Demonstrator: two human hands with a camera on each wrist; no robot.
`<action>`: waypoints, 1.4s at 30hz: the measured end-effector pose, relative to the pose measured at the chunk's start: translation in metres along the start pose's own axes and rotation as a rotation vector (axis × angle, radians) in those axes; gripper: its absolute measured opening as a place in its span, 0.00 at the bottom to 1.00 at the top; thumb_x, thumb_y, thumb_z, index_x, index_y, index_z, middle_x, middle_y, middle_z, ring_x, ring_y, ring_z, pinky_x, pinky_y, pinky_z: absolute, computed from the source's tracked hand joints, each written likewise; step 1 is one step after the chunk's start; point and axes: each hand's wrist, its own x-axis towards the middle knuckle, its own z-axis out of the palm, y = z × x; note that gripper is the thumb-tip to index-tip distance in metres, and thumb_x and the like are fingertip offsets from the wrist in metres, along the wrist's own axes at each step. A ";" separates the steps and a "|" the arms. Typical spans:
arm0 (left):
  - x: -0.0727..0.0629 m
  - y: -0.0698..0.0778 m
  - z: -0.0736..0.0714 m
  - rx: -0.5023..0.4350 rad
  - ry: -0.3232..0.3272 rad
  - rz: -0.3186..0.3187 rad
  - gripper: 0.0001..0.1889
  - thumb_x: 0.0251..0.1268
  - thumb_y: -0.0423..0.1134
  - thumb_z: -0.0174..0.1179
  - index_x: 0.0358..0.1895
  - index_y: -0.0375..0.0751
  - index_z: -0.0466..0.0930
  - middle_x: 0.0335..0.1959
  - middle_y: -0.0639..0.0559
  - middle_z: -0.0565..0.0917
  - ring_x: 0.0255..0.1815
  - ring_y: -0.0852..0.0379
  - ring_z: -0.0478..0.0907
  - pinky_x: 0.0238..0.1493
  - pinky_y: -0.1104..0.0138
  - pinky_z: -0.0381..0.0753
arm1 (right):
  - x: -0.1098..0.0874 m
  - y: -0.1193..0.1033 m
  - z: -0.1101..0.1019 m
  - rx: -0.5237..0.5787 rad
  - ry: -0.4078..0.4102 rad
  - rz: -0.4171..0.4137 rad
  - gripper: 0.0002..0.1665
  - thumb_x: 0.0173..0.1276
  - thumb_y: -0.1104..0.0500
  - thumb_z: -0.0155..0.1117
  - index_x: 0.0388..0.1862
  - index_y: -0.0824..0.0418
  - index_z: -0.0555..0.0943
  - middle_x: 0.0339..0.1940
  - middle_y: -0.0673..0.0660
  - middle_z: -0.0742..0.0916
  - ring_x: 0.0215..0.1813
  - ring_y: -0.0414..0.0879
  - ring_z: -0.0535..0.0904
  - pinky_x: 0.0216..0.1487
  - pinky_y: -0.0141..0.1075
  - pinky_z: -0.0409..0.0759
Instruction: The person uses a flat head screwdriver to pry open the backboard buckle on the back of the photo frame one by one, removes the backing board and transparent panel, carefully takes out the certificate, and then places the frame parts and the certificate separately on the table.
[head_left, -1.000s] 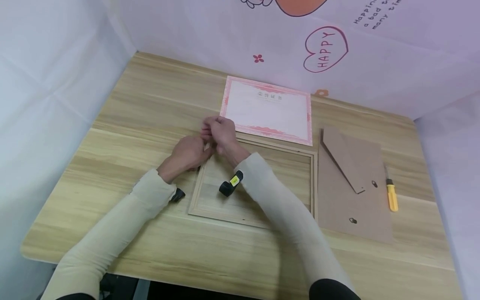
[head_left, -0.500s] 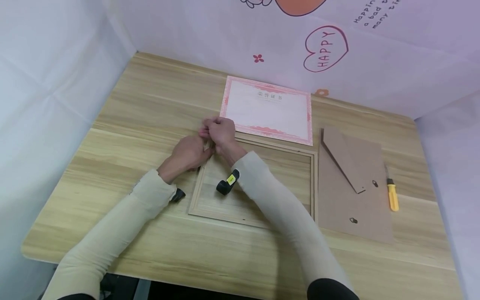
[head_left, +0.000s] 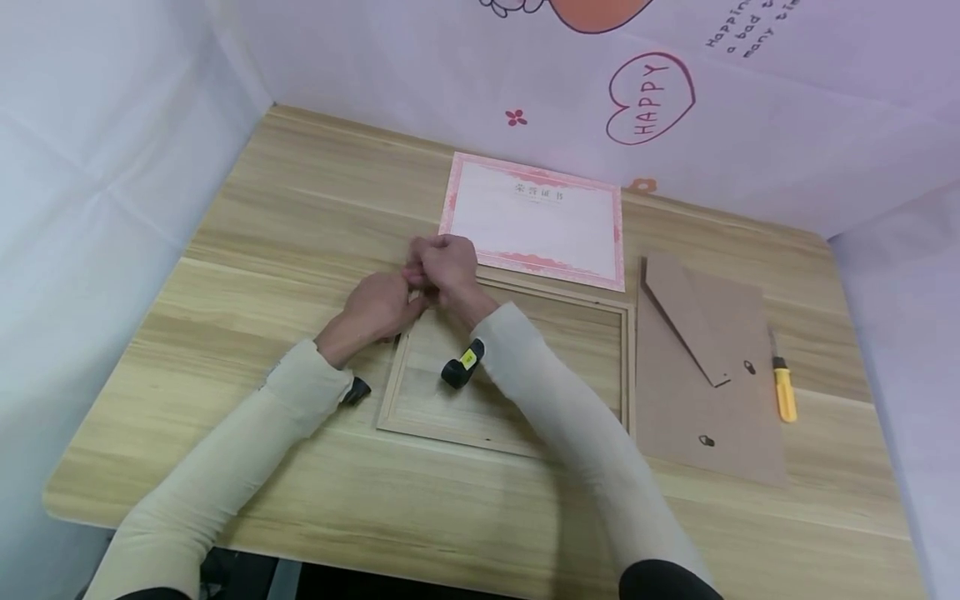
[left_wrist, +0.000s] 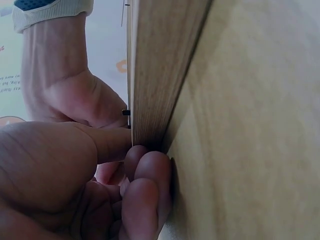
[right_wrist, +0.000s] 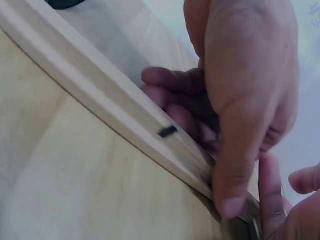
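A light wooden picture frame lies flat on the table. At its far left corner, my left hand grips the frame's side. In the left wrist view the thumb lies over the frame's edge and curled fingertips sit by its outer face. My right hand bends over the same corner, close beside the left. The right wrist view has its thumb against the frame's side, with the other fingers curled across from it. A small black tab sticks out of the frame's inner groove near that hand.
Behind the frame lies a pink-bordered certificate, overlapped at one corner by the right hand. To the right are a brown backing board with a stand leg and a yellow-handled screwdriver. White cloth walls border the table.
My right hand and forearm shift slightly left, then back right, at the corner. The left hand, frame and other things hold their places.
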 end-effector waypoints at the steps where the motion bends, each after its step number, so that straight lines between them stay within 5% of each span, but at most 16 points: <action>1: 0.000 0.000 0.000 0.002 -0.004 -0.003 0.25 0.76 0.54 0.46 0.27 0.38 0.79 0.13 0.51 0.74 0.16 0.55 0.73 0.17 0.68 0.66 | 0.000 -0.001 -0.001 -0.024 -0.006 -0.006 0.07 0.70 0.63 0.60 0.38 0.66 0.81 0.24 0.60 0.87 0.15 0.42 0.81 0.20 0.33 0.82; 9: 0.001 0.000 0.002 -0.029 -0.012 -0.021 0.26 0.75 0.51 0.50 0.16 0.41 0.72 0.10 0.53 0.70 0.12 0.58 0.69 0.14 0.71 0.62 | 0.004 -0.006 -0.008 -0.429 0.018 -0.091 0.13 0.66 0.63 0.56 0.23 0.63 0.83 0.07 0.49 0.74 0.10 0.39 0.68 0.12 0.29 0.65; 21: 0.001 0.001 0.001 -0.013 -0.021 -0.017 0.27 0.76 0.51 0.48 0.15 0.42 0.71 0.08 0.54 0.71 0.10 0.60 0.68 0.12 0.72 0.62 | 0.007 -0.016 -0.007 -0.946 0.001 -0.195 0.28 0.67 0.56 0.54 0.05 0.54 0.66 0.04 0.46 0.67 0.11 0.39 0.64 0.12 0.30 0.58; 27: 0.000 0.001 0.001 -0.005 -0.025 -0.016 0.27 0.76 0.51 0.47 0.16 0.42 0.72 0.08 0.54 0.72 0.10 0.61 0.67 0.12 0.72 0.62 | 0.007 -0.018 -0.008 -1.049 0.006 -0.209 0.27 0.69 0.56 0.53 0.08 0.54 0.65 0.06 0.46 0.67 0.12 0.39 0.66 0.12 0.30 0.60; 42: -0.001 0.000 0.000 -0.012 -0.002 -0.009 0.26 0.75 0.51 0.47 0.16 0.42 0.72 0.10 0.53 0.72 0.12 0.59 0.69 0.13 0.70 0.63 | 0.009 -0.017 -0.008 -1.075 0.032 -0.186 0.26 0.66 0.54 0.54 0.07 0.52 0.63 0.06 0.45 0.64 0.12 0.39 0.64 0.12 0.31 0.60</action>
